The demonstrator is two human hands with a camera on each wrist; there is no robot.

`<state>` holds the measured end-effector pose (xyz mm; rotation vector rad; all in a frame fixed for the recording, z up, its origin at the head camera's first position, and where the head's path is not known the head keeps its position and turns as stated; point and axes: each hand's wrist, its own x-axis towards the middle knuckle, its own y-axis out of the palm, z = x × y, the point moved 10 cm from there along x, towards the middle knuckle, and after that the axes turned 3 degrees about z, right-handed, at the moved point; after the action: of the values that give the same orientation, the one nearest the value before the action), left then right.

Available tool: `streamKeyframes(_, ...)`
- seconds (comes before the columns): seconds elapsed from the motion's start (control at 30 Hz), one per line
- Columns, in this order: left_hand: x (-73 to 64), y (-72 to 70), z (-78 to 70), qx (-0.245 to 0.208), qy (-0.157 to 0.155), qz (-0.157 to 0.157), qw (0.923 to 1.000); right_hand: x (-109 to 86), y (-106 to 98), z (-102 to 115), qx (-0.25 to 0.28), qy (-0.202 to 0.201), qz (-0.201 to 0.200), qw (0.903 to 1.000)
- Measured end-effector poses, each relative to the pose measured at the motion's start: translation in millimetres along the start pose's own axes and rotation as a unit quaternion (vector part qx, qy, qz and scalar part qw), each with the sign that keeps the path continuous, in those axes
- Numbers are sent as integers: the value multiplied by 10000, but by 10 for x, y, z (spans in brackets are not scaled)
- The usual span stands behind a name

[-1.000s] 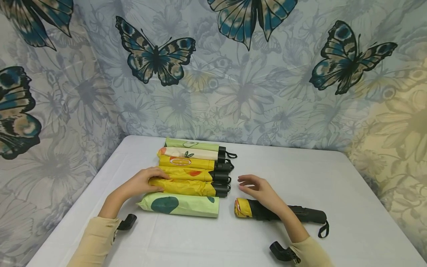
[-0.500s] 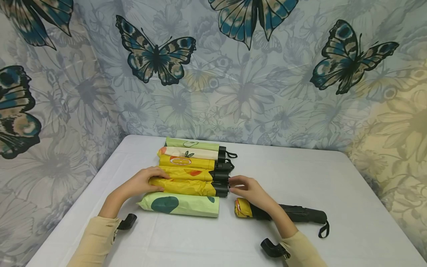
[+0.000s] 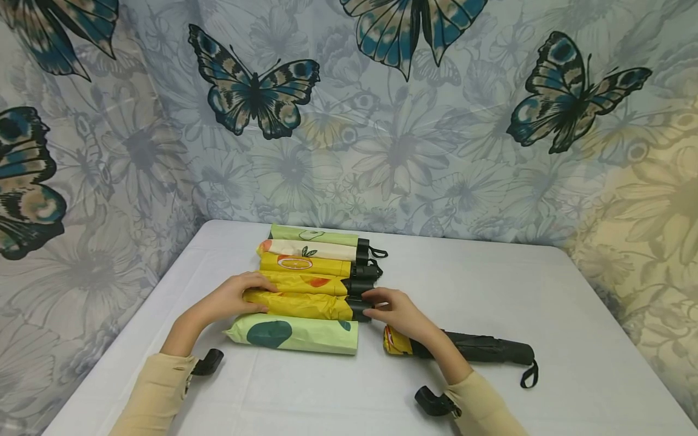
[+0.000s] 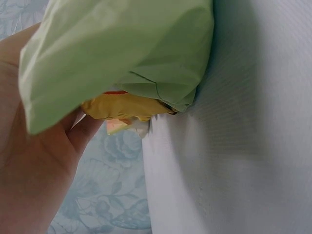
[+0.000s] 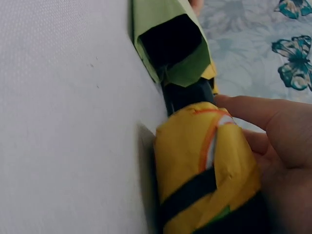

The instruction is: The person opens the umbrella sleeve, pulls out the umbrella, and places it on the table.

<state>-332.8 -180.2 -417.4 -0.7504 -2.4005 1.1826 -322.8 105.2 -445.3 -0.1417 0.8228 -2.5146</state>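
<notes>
Fingers (image 3: 260, 280): left hand (image 3: 231, 299) grips yellow umbrella (image 3: 308, 306), right hand (image 3: 402, 315) pinches handle (image 3: 357, 310) | right-wrist view only: green cover (image 5: 158, 12) gapes

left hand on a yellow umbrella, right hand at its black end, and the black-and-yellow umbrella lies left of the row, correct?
No: the black-and-yellow umbrella lies right of the row, as the head view shows. The left hand is on a yellow umbrella, the right hand at its black end.

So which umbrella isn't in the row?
The mostly black umbrella with yellow showing at one end: it lies apart on the right, while the other umbrellas lie side by side.
</notes>
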Motion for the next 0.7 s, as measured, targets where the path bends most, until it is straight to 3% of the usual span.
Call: streamKeyframes(0.7,15,34,5,125,74,128,9998,80,76,116,-671,-19,-213,9975)
